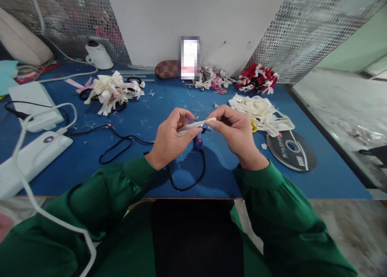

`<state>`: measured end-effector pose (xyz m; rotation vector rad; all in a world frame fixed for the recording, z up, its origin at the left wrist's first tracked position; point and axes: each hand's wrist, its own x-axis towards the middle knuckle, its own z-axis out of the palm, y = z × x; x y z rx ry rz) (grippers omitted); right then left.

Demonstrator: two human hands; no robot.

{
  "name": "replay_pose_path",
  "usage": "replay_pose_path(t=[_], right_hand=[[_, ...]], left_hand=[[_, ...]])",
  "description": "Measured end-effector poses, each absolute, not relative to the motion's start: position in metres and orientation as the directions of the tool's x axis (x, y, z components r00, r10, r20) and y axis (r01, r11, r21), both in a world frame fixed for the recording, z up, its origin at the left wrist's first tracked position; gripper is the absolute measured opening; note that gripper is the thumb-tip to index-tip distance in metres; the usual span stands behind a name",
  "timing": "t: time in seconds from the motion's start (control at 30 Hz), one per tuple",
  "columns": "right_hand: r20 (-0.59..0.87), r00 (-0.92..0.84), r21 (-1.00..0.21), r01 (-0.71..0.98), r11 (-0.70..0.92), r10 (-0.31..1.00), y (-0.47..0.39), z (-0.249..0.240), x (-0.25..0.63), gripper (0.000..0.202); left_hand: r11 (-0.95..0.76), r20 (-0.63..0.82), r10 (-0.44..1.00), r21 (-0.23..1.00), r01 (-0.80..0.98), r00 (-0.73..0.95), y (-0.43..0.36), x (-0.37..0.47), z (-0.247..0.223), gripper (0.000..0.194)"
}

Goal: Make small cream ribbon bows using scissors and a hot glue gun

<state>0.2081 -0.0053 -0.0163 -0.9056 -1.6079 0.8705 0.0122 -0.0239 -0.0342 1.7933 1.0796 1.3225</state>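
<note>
A cream ribbon (190,126) stretches between my two hands over the middle of the table. Its left part is pinched between the thumb and fingers of my left hand (172,138). My right hand (237,134) grips the gathered, folded end with thumb and forefinger. Just below and behind the ribbon lies a blue glue gun (198,142) with a red switch, partly hidden by my fingers; its black cord loops toward me. Right of my right hand is a heap of cream ribbon (256,109), with a yellow ring-shaped handle (254,126) at its edge.
A dark ribbon spool (279,150) lies at right. Cream bows (110,89), grey bows (211,75) and red bows (256,79) are piled toward the back. A lit phone (189,57) leans by a checked case (166,69). White power strips (36,160) and cables occupy the left.
</note>
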Motion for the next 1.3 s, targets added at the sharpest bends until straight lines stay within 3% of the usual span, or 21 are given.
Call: replay_pose_path(t=[0.83, 1.13, 1.3], right_hand=[[0.407, -0.125, -0.9, 0.115, 0.42, 0.905, -0.006, -0.021, 0.205, 0.008], [0.4, -0.314, -0.884, 0.115, 0.453, 0.861, -0.013, -0.017, 0.198, 0.014], [0.431, -0.23, -0.875, 0.128, 0.466, 0.872, -0.013, -0.023, 0.195, 0.01]], left_hand=[[-0.575, 0.554, 0.811, 0.701, 0.422, 0.185, -0.026, 0.014, -0.034, 0.017], [-0.455, 0.463, 0.884, 0.816, 0.356, 0.068, -0.027, 0.017, -0.038, 0.02], [-0.434, 0.424, 0.901, 0.866, 0.248, 0.098, -0.026, 0.02, -0.037, 0.017]])
